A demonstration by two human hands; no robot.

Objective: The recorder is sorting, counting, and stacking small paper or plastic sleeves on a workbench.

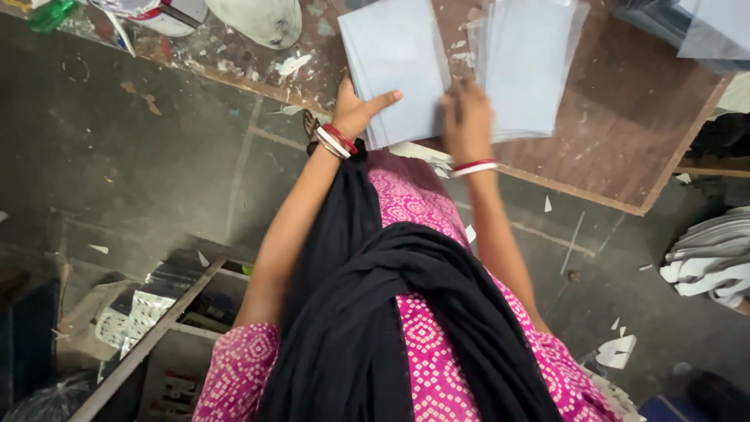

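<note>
Bare table (617, 117) lies open right of centre, a wide brown stretch toward the right corner where a hand could pass. Upper centre is taken by two stacks, the grey sheets (394, 62) and the clear sleeves (527, 62), just beside each other with a thin gap. At upper left a can (160, 14), a white bowl (262, 19) and paint scraps crowd the table edge. More sleeves (703, 27) block the top right corner.
</note>
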